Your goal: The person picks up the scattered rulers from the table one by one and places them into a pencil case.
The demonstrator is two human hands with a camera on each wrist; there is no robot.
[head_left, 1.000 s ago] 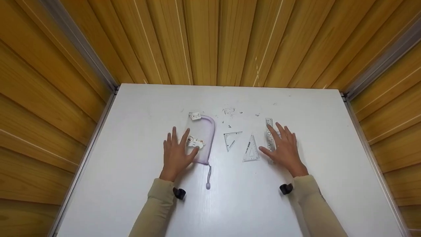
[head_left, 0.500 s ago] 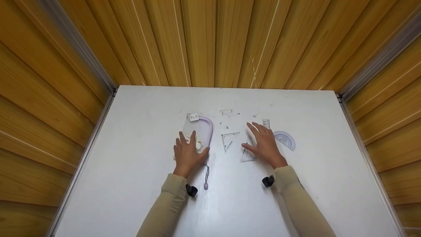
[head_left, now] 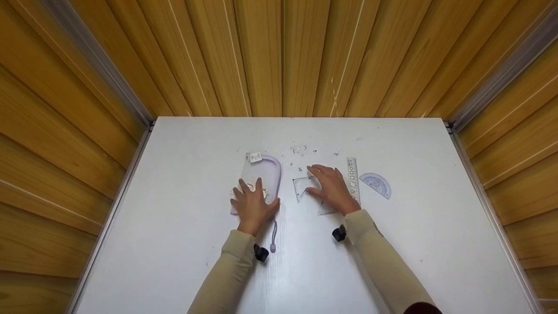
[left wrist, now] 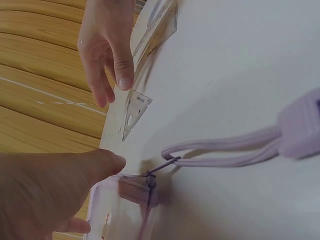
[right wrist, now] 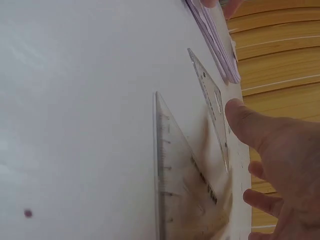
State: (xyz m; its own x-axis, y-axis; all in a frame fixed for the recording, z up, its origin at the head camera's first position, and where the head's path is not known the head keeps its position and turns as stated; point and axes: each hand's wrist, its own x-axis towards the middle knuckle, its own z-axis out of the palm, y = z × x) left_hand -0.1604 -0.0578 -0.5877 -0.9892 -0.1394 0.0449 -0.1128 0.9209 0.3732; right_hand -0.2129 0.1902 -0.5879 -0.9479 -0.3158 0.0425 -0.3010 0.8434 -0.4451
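Has left grip spread and released over purple pouch on table; right grip likewise, above small set square. Mostly covers large set square from head, not from right wrist.

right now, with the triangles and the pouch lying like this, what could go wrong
The small clear set square lies flat, so the right grip beside it might struggle to lift an edge. The larger set square, partly hidden by that grip in the head view, could get nudged. The lilac pouch has a cord loop that might snag.
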